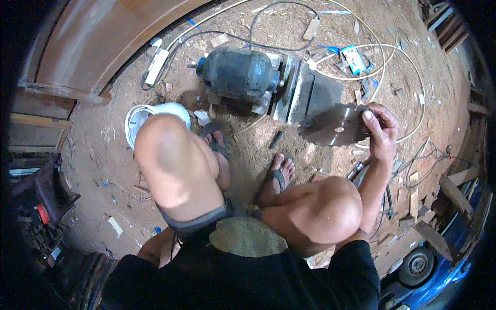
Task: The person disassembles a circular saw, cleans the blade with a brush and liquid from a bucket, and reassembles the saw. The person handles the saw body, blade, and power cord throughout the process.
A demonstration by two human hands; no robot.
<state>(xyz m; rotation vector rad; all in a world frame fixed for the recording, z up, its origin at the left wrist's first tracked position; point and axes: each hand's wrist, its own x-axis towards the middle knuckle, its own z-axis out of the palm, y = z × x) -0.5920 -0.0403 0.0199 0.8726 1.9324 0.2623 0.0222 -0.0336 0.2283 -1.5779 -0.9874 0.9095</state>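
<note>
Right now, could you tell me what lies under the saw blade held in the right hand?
The right hand holds the circular saw blade above sawdust-covered ground, beside the motor's metal frame. A white cable runs toward it. Whatever lies directly beneath the blade is hidden.

Squatting posture noted, both knees bare, sandalled feet (pixel 279 175) planted on sawdust-strewn floor (pixel 93 155). Right hand (pixel 381 132) raised, fingers and thumb pinching the edge of a circular saw blade (pixel 333 125), blade held flat-on just right of a motor-driven saw unit (pixel 243 75). Left hand (pixel 155 248) low beside the left thigh, largely hidden; grip not determinable. White bucket (pixel 142 116) partly behind the left knee. White cables (pixel 392 57) looped over the floor beyond the motor. Wood offcuts (pixel 413 194) scattered at right. Curved wooden panel (pixel 103 36) at upper left.
</note>
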